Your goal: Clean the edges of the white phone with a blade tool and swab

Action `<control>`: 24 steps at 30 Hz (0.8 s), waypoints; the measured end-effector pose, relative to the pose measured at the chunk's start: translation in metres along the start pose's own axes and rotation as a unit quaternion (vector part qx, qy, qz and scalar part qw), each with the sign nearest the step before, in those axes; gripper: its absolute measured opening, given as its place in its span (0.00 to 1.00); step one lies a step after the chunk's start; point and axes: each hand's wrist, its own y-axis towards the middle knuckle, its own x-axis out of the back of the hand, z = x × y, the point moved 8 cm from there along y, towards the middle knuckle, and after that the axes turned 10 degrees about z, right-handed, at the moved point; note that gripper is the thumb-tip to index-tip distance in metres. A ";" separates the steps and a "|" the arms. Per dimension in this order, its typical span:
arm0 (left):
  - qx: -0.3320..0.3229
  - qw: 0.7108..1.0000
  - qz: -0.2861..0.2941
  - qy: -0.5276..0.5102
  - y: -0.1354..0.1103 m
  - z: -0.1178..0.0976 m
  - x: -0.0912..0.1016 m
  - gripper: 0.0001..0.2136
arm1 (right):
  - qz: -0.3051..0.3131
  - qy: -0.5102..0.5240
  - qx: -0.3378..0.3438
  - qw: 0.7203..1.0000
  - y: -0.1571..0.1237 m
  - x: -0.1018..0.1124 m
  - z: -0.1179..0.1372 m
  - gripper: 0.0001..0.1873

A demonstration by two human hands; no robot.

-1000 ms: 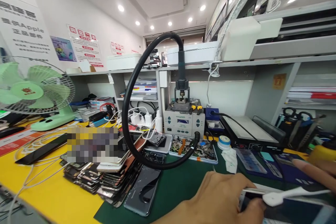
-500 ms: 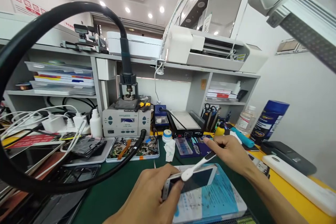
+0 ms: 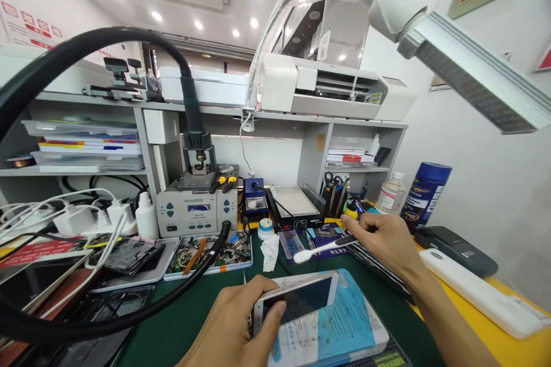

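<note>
My left hand (image 3: pixel 239 324) is closed around one end of a white smartphone (image 3: pixel 301 298), its thumb on the dark screen. The phone is tilted on its long edge above a blue and white box (image 3: pixel 340 321). In my right hand (image 3: pixel 381 241) is a toothbrush (image 3: pixel 325 249) with a white head and a dark grip. The brush head points left, apart from the phone and just beyond its upper edge. Under the box lies a dark ridged mat (image 3: pixel 387 350), only partly visible.
A tray of small parts (image 3: pixel 210 252), a soldering station (image 3: pixel 200 212) and a hot plate (image 3: pixel 295 200) stand at the back. Cables and a white bottle (image 3: pixel 147 217) are on the left. A blue spray can (image 3: pixel 426 195) and a white bar-shaped device (image 3: pixel 482 292) stand right.
The toothbrush has moved off the phone's upper edge, away from my left fingers. My left hand still holds the tilted phone. The whole view has shifted slightly.
</note>
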 end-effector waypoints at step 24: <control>0.094 0.753 -0.212 -0.616 0.016 0.036 0.058 0.16 | 0.261 -0.009 -0.017 0.965 0.004 -0.054 -0.039 0.12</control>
